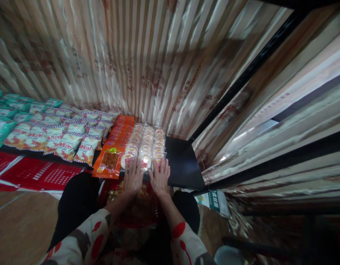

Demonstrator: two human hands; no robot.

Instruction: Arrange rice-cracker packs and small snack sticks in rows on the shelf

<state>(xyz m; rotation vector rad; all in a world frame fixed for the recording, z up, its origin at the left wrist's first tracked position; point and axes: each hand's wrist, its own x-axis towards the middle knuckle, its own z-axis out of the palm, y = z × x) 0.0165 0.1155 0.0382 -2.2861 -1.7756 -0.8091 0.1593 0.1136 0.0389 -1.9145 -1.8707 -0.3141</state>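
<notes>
Three rows of clear-wrapped round white crackers (147, 141) lie on a black shelf (183, 162). My left hand (133, 177) rests with extended fingers on the front ends of the left and middle rows. At the front of the right row, my right hand (160, 176) lies flat with its fingers stretched out. Neither hand is wrapped around a pack. Left of the crackers are orange snack packets (114, 147), the front one with a window showing brown sticks.
Several white snack bags (66, 143) and green bags (3, 129) fill the shelf's left. Red crates (48, 173) stand below, and a red basket (103, 193) is between my knees. Black frame bars (249, 70) and a striped curtain (147, 55) enclose the back and right.
</notes>
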